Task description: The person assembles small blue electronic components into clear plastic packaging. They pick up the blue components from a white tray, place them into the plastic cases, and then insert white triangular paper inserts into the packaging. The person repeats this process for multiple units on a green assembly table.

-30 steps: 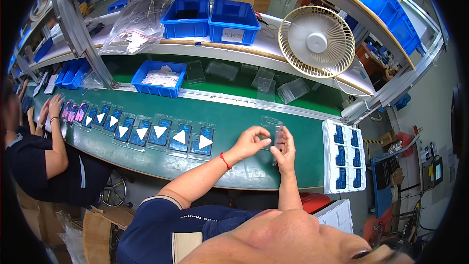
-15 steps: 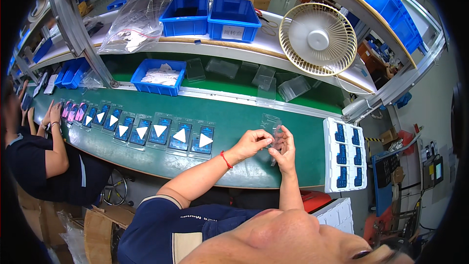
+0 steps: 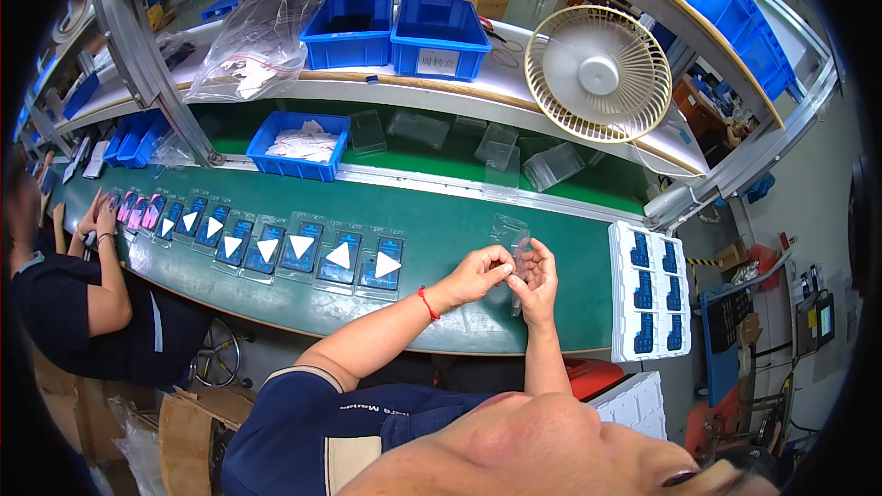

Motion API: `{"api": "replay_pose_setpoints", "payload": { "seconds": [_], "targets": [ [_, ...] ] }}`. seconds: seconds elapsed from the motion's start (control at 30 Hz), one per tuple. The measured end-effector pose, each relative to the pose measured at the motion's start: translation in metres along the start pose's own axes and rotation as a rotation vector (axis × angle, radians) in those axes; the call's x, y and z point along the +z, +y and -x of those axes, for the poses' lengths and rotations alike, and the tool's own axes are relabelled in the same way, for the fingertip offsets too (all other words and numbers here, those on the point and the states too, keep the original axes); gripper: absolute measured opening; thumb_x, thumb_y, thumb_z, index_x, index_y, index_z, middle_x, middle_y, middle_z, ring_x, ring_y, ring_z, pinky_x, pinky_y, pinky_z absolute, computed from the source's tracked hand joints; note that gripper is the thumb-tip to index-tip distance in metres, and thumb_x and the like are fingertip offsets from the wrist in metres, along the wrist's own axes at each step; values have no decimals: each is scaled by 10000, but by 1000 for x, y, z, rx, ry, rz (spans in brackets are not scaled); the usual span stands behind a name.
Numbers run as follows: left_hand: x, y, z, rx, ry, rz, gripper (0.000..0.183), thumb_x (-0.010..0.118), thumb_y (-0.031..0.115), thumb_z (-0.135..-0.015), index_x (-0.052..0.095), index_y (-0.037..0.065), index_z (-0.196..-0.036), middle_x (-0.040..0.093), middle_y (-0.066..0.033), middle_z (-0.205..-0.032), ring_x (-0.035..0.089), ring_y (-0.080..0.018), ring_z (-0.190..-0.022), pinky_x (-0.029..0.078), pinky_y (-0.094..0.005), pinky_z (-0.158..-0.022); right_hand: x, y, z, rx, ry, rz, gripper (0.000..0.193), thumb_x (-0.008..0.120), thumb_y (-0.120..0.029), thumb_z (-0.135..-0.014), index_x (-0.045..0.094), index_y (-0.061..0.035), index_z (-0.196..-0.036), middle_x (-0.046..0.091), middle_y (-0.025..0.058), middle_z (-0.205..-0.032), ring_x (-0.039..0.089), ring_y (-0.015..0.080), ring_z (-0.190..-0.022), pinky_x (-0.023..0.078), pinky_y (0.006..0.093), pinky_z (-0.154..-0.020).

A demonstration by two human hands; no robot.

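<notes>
A clear plastic blister pack (image 3: 509, 233) is held upright between my hands over the green work table (image 3: 432, 220). My left hand (image 3: 480, 275), with a red cord at the wrist, pinches thumb and forefinger at the pack's near side. My right hand (image 3: 536, 281) curls round the pack's right edge, thumb in front. The fingertips of both hands nearly meet. To the left, a row of clear packs with dark blue cards bearing white triangles runs along the table; the nearest pack (image 3: 382, 264) lies just left of my left forearm.
A white tray (image 3: 650, 228) holding several dark blue pieces stands at the table's right end. A blue bin (image 3: 299, 144) with white contents sits at the back. Above, a shelf carries blue bins (image 3: 441, 35) and a fan (image 3: 597, 73). A co-worker (image 3: 83, 285) works at the far left.
My hands stay in nearly the same place, with only a slight shift of the fingers on the clear pack. The co-worker's hands at the far left have moved a little.
</notes>
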State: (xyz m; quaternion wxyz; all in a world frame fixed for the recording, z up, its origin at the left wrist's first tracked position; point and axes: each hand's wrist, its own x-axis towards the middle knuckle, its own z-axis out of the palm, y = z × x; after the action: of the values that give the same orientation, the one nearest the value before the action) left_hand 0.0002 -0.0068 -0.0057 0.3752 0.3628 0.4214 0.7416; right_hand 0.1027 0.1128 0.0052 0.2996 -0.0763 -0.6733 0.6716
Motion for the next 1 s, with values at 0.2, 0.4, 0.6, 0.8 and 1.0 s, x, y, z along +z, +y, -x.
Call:
{"api": "replay_pose_setpoints", "payload": {
  "seconds": [0.2, 0.4, 0.6, 0.8, 1.0],
  "targets": [
    [-6, 8, -2, 1, 109, 47, 112, 523, 170, -958, 541, 67, -916, 545, 4, -817, 523, -78, -737, 449, -226, -685, -21, 7, -2, 121, 186, -360, 618, 731, -122, -746, 443, 23, -1273, 522, 53, -997, 546, 113, -848, 486, 226, -709],
    [-17, 6, -6, -99, 196, 134, 144, 512, 195, -965, 537, 59, -929, 559, -37, -851, 549, -111, -756, 485, -247, -654, -85, 16, -3, -2, 582, 1217, 564, 789, -348, -695, 604, -80, -1156, 544, 135, -1120, 546, 287, -994, 444, 415, -868],
    [-8, 6, -4, -200, 199, 101, 133, 476, 172, -981, 520, 49, -959, 570, -62, -921, 564, -129, -777, 501, -254, -651, -43, -12, 7, -325, 273, 947, 668, 783, -339, -688, 542, -79, -1254, 435, 212, -1302, 448, 372, -1170, 383, 482, -954],
    [-8, 4, -4, -135, 190, -112, 106, 510, 119, -954, 565, 30, -975, 603, -78, -993, 595, -148, -818, 502, -258, -680, 9, -16, 14, -94, 71, 695, 701, 770, -131, -644, 512, -79, -1294, 366, 228, -1371, 550, 320, -1089, 518, 348, -791],
    [5, 16, 6, 240, 202, -1207, 200, 645, 118, -807, 638, 47, -994, 572, -163, -1191, 458, -377, -1194, 360, -465, -997, -46, 4, 7, -38, 368, 1223, 631, 713, -251, -706, 519, -68, -1278, 370, 293, -1353, 406, 448, -1219, 357, 485, -1008]
  ]
}}
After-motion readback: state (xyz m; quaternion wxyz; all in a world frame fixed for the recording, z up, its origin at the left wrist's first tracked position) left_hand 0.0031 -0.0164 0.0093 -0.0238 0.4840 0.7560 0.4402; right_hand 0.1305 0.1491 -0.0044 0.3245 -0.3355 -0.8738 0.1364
